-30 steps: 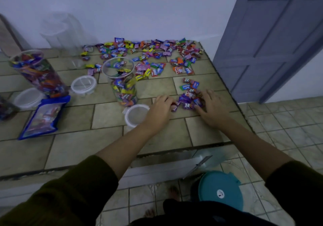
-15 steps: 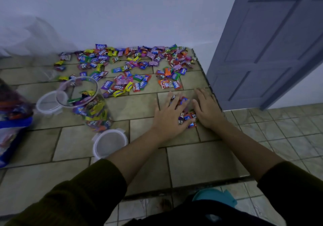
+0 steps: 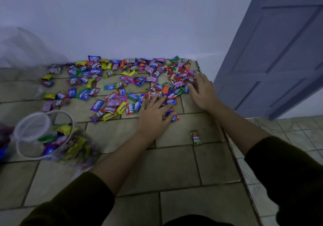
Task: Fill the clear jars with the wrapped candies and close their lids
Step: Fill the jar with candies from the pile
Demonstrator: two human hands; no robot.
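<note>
The clear jar (image 3: 28, 143) lies tilted at the left edge of the tiled counter (image 3: 174, 170). Its wide mouth is open and its lower half holds a jumble of yellow, purple and green wrapped sweets. Beyond the jar and to its right, the wrapped candies (image 3: 111, 101) lie scattered flat in a broad band up to the wall (image 3: 139, 25): small glossy packets in purple, blue, red, pink, yellow and green. Farther right of the jar, the left hand (image 3: 153, 115) lies palm down with its fingers spread, pressing on a few candies at the near edge of the band. One lone candy (image 3: 196, 138) lies apart, right of that hand. Farthest right of the jar, the right hand (image 3: 202, 93) lies palm down, fingers extended onto candies near the counter's corner, beside the grey door (image 3: 279, 51).

Half a second earlier the two hands lay side by side around one small heap. Now they are apart, the right hand farther from the jar and nearer the wall, and the lone candy lies by itself
</note>
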